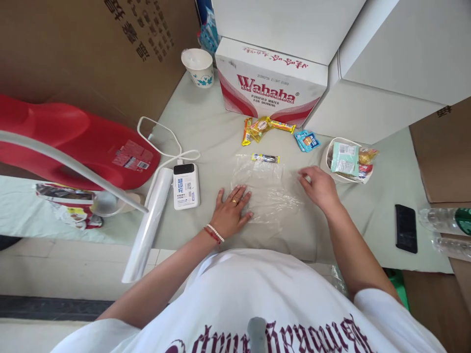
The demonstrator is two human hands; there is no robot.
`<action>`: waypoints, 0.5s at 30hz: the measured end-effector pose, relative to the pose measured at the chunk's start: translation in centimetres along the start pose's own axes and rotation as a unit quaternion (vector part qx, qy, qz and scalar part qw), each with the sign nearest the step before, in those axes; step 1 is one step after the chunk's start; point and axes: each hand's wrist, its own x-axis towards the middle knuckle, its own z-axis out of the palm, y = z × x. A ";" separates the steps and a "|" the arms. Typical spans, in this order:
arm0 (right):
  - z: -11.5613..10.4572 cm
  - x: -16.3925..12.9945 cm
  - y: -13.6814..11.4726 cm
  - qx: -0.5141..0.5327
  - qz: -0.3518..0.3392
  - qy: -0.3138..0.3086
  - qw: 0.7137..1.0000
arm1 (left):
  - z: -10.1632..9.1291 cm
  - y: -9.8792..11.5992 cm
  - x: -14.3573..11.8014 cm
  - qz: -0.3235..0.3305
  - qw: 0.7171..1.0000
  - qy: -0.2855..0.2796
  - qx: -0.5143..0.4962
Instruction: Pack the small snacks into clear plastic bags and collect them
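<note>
Your left hand [232,212] lies flat, fingers spread, on the near-left corner of the clear plastic bag [265,189].
Bag lies on the table [206,127] straight ahead of you, long axis running away from you toward the small dark packet [265,158] at its far edge. Your right hand [319,187] is at its right edge, fingers curled; whether they pinch the film, cannot tell. Snack bowl [327,154] just beyond.

One head-worn camera looks steeply down, close over the table [206,122] (no second view).
</note>
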 end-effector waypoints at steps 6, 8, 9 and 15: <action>2.9 10.1 -7.1 -0.093 -0.127 -0.110 0.981 | 0.0 0.7 -1.8 -0.002 1.000 -0.004 0.012; 3.2 11.9 -7.0 -0.118 -0.139 -0.132 0.974 | 0.1 0.6 -2.1 0.001 1.000 0.000 0.010; 2.8 12.6 -6.4 -0.125 -0.138 -0.140 0.972 | 0.1 0.5 -2.3 0.001 1.000 0.002 0.008; 0.1 18.0 -2.9 -0.135 -0.034 -0.033 0.990 | 0.1 0.5 -2.4 0.001 1.000 0.009 -0.004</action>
